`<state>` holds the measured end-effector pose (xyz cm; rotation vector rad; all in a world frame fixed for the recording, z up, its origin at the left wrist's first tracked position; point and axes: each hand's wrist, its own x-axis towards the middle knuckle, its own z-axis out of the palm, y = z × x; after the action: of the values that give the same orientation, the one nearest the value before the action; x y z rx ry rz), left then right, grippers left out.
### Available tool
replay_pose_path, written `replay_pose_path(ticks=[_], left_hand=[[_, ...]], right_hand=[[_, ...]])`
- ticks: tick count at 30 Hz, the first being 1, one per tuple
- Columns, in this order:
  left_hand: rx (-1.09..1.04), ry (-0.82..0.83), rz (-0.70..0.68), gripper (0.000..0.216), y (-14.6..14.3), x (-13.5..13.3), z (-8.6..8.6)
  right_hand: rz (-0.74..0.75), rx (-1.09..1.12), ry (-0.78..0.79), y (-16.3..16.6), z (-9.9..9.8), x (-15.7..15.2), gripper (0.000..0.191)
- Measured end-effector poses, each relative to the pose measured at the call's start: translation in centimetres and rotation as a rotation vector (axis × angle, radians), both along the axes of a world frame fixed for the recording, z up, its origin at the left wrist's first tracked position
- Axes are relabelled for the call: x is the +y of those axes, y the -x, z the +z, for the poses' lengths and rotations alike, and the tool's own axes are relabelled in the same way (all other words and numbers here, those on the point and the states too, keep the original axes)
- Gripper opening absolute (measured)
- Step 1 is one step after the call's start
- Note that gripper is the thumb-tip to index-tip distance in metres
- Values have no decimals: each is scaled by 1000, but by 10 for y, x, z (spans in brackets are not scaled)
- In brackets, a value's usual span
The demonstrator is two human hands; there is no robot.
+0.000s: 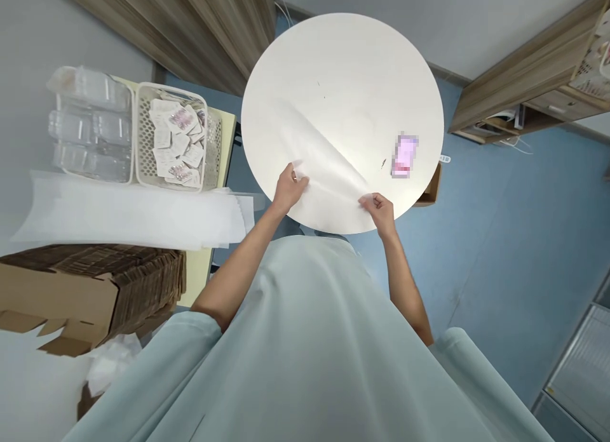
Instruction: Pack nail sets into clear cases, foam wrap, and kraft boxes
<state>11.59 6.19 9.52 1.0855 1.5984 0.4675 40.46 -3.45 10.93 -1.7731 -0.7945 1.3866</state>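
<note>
A thin white sheet of paper (314,150) lies on the round white table (343,67), slanting from its middle toward the near edge. My left hand (289,187) is closed, pinching the sheet's near left corner. My right hand (377,210) is closed as well, pinching the sheet's near right corner at the table's rim. A small pink-purple blurred object (404,155) rests on the table to the right of the sheet.
To the left stands a side table with a stack of white sheets (128,210), a white basket of small packets (174,143) and clear plastic containers (90,127). Flattened cardboard boxes (95,289) lie below it. Wooden shelving (534,80) stands at right on the blue floor.
</note>
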Motion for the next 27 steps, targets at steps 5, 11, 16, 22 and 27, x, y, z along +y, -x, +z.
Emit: replay_pose_path(ticks=[5,11,16,22,27], left_hand=[[193,11,-117,68,-10,21,-23],[459,130,-207,59,5,19,-59],[509,171,-226,64,18,10,-83],[468,24,-233,72,46,9,-93],[508,-172,-394,69,93,-6,-101]], right_hand=[[121,43,100,5,-38,-18,39],[290,-71,263,33,-74,-17,21],[358,-129,319,48,-92,-8,19],[271,-158,311,42,-111,2,21],[250,-284,255,29,-118,13,22]])
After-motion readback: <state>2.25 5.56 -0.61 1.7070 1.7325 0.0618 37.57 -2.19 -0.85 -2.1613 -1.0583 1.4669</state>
